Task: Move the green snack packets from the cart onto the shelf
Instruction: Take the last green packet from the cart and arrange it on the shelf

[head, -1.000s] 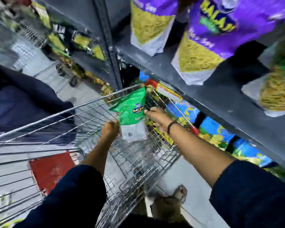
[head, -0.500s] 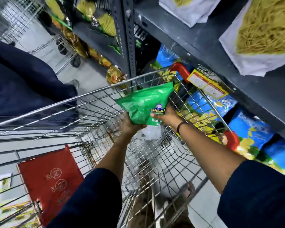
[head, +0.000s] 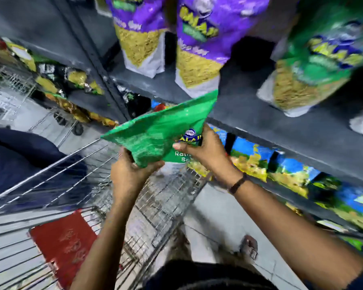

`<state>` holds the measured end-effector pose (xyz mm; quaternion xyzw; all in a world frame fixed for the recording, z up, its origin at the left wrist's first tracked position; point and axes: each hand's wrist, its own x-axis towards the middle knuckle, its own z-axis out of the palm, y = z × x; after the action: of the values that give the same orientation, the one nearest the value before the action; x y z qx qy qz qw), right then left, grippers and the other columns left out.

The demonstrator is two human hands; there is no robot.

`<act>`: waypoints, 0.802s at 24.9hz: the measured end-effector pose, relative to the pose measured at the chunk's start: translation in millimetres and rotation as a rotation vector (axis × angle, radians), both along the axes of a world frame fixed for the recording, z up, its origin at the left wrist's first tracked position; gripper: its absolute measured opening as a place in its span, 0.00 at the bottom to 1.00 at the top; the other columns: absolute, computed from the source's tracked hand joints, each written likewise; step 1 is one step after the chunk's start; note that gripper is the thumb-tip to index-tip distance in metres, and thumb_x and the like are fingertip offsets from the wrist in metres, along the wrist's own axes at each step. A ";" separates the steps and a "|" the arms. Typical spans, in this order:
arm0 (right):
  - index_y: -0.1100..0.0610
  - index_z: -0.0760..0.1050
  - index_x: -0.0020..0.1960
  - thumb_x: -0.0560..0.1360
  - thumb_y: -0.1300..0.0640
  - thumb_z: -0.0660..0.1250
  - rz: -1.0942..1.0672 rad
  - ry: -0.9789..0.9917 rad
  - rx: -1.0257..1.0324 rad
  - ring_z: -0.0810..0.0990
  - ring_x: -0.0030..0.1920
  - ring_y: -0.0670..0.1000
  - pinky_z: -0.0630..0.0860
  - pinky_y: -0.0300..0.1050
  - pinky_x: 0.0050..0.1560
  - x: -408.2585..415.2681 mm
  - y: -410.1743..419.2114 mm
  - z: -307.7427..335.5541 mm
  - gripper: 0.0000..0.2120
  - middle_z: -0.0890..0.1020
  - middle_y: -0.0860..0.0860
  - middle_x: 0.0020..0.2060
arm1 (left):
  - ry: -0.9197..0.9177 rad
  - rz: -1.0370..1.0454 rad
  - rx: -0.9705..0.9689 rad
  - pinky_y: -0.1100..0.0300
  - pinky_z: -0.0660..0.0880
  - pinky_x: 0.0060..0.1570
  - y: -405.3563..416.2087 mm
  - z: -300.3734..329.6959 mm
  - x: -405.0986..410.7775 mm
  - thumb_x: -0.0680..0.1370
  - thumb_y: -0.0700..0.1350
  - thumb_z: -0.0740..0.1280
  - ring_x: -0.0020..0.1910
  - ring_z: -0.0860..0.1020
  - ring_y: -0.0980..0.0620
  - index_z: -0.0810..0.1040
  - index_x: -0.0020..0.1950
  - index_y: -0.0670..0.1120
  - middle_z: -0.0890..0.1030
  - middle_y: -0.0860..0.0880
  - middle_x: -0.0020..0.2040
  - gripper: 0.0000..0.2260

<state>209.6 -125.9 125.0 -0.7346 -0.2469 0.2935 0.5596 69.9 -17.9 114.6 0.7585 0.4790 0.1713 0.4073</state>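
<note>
A green snack packet (head: 159, 130) hangs in the air above the wire cart (head: 151, 206), tilted with its top toward the grey shelf (head: 260, 122). My left hand (head: 130, 174) grips its lower left corner from below. On the packet's right side, over the logo, my right hand (head: 205, 149) holds it with the thumb on the front. Another green packet (head: 319, 59) stands on the shelf at the right. The cart's wire bottom shows below the hands, with no packets visible there.
Two purple packets (head: 197, 42) stand on the same shelf, left of the green one. Blue and yellow packets (head: 285, 170) fill the shelf below. A red flap (head: 65, 243) lies in the cart's child seat. A second cart (head: 67, 122) stands further down the aisle.
Both hands have lifted the green packet up out of the cart and toward the shelf. The view has tilted upward, showing the shelf with purple and green packets.
</note>
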 end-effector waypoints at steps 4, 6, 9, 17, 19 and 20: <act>0.53 0.75 0.54 0.58 0.47 0.75 -0.160 -0.103 0.053 0.83 0.50 0.48 0.79 0.55 0.56 35.2 -120.9 55.5 0.26 0.85 0.51 0.50 | -0.128 -0.213 0.063 0.55 0.77 0.46 -88.1 49.3 50.1 0.53 0.58 0.77 0.50 0.81 0.51 0.73 0.54 0.50 0.83 0.48 0.49 0.33; 0.49 0.75 0.52 0.57 0.46 0.75 -0.267 -0.166 0.041 0.83 0.50 0.48 0.79 0.56 0.56 55.0 -188.9 72.9 0.24 0.85 0.50 0.49 | -0.182 -0.303 0.036 0.60 0.77 0.45 -142.8 61.9 85.7 0.50 0.60 0.75 0.49 0.80 0.53 0.74 0.52 0.51 0.81 0.52 0.47 0.33; 0.51 0.75 0.53 0.60 0.51 0.77 -0.419 -0.237 0.028 0.83 0.51 0.49 0.79 0.55 0.57 90.9 -293.3 94.6 0.23 0.85 0.50 0.50 | -0.220 -0.463 0.052 0.63 0.74 0.41 -237.7 76.0 146.9 0.55 0.51 0.80 0.48 0.80 0.54 0.76 0.51 0.46 0.81 0.52 0.45 0.28; 0.54 0.74 0.48 0.66 0.64 0.73 -0.757 -0.354 0.086 0.82 0.41 0.37 0.78 0.36 0.43 177.4 -515.5 139.6 0.14 0.84 0.46 0.42 | -0.351 -0.859 0.095 0.51 0.77 0.45 -453.4 103.4 303.3 0.62 0.54 0.77 0.51 0.80 0.40 0.71 0.61 0.46 0.83 0.40 0.53 0.32; 0.52 0.73 0.43 0.68 0.68 0.71 -0.801 -0.327 0.095 0.81 0.35 0.34 0.77 0.30 0.36 194.7 -532.9 133.1 0.13 0.84 0.41 0.35 | -0.269 -0.902 0.108 0.48 0.77 0.44 -476.7 95.2 330.0 0.63 0.55 0.75 0.50 0.79 0.37 0.69 0.63 0.47 0.83 0.38 0.53 0.32; 0.51 0.73 0.44 0.67 0.66 0.72 -0.808 -0.331 0.077 0.82 0.39 0.39 0.81 0.36 0.42 204.9 -539.0 122.8 0.13 0.85 0.43 0.37 | -0.213 -0.918 0.125 0.48 0.76 0.43 -484.8 90.2 338.2 0.64 0.56 0.75 0.50 0.79 0.36 0.68 0.63 0.47 0.82 0.37 0.52 0.32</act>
<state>414.4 -665.0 247.8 -0.7879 -0.0369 -0.0801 0.6095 408.1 -502.7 204.8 0.8930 0.0385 0.0790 0.4414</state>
